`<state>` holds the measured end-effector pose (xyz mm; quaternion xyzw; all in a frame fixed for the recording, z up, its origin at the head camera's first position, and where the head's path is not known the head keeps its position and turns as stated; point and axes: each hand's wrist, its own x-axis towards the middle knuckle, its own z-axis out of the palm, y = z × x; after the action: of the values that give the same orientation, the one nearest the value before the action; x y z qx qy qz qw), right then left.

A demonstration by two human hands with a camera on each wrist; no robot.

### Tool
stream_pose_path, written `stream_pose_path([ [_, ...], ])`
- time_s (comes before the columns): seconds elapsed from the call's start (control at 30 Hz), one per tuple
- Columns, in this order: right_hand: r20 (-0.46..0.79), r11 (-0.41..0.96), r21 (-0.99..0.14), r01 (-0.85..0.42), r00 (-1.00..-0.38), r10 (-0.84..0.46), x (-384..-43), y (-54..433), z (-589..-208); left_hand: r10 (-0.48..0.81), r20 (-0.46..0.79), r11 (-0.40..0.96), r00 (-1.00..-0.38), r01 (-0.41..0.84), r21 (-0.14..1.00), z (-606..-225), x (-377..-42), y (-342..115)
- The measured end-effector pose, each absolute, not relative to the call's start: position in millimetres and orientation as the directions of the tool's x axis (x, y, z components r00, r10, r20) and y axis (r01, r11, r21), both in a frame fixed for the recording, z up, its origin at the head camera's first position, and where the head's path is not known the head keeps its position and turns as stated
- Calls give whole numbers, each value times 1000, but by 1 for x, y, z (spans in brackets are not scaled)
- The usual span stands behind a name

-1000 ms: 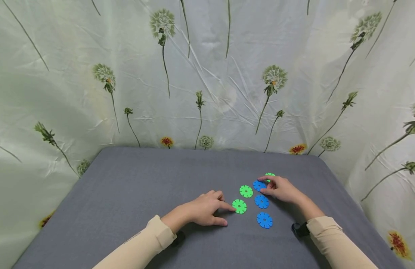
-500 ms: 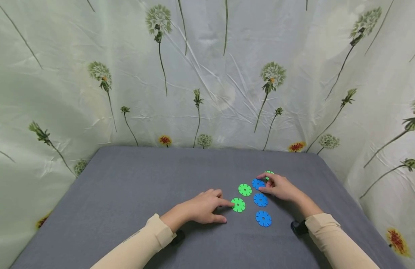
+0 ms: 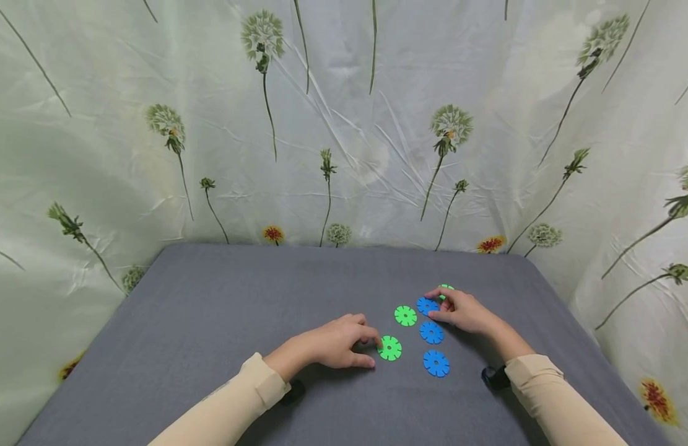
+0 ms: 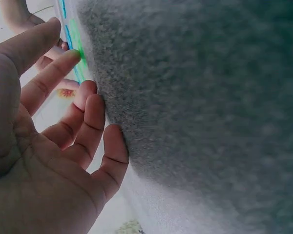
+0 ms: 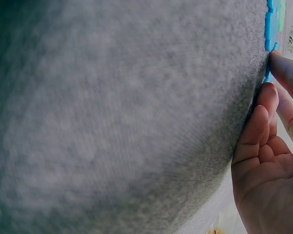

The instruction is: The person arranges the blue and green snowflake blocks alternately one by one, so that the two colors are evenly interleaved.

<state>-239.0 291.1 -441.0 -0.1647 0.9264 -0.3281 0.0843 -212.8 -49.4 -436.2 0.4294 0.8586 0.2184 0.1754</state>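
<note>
Flat notched plastic discs with small centre holes lie on the grey cloth in two rough columns. My left hand (image 3: 338, 342) touches the left edge of the nearest green disc (image 3: 390, 348) with its index fingertip; its thumb is held apart. Beyond that lies another green disc (image 3: 405, 316). My right hand (image 3: 463, 310) holds the farthest blue disc (image 3: 426, 306) on the cloth, index finger at its far edge and thumb at its near edge. Two more blue discs, a middle one (image 3: 431, 332) and a near one (image 3: 436, 363), lie below it. Behind the right fingers, a third green disc (image 3: 446, 287) is partly hidden.
The grey cloth-covered table (image 3: 238, 297) stretches away to the left of the discs. A pale curtain (image 3: 221, 124) printed with dandelions hangs behind its far edge and along the sides. Dark wrist devices (image 3: 496, 379) sit under both forearms.
My left index finger has bent back, and the nearest green disc has slid slightly toward me and to the left. My right hand stays at the farthest blue disc.
</note>
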Motion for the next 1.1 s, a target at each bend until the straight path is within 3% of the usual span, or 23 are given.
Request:
stream_pose_path([
  [0.2,-53,721,-650,-240,-932,-358,-240,291,-442,813,-94,520,-575,644,560,-439,-223,-38],
  [1.1,-75,707,-668,-231,-925,-373,-243,292,-443,798,-145,573,-585,664,480,-442,-234,-10],
])
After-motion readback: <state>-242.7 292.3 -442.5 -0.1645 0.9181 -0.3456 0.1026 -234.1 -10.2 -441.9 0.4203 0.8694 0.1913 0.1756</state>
